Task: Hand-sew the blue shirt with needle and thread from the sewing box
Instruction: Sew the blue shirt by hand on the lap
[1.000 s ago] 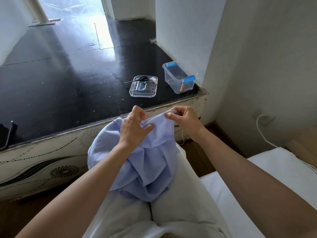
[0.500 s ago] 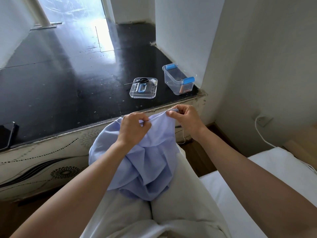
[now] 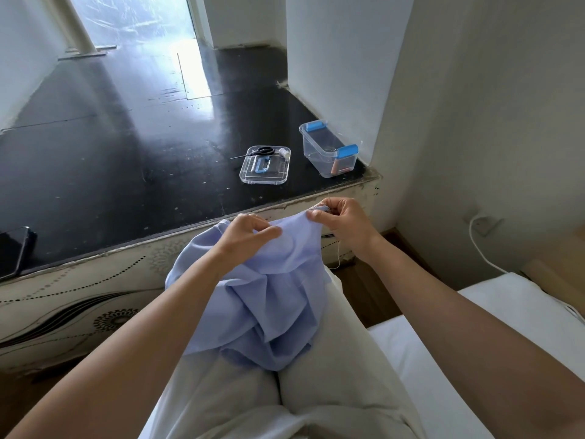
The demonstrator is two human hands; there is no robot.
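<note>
Blue shirt (image 3: 269, 299), centre frame, bunched on the lap. Left hand (image 3: 250, 232) pinches a fold. Right hand (image 3: 345, 223) pinches the raised edge, with white thread (image 3: 338, 259) dangling below it; needle too small to see. Sewing box (image 3: 329, 150) open, upper right on the bench (image 3: 126, 153), lid (image 3: 265, 167) and scissors (image 3: 261, 151) beside it. Judged: stitching under way; finishing and cutting remain.

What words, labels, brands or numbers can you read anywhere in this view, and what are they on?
No text can be read.
Sewing box and lid: clear plastic, no print visible.
Orange packet inside the box: too small to tell whether it has print.
Phone: screen dark.
Blue shirt: no tag or logo showing.
</note>
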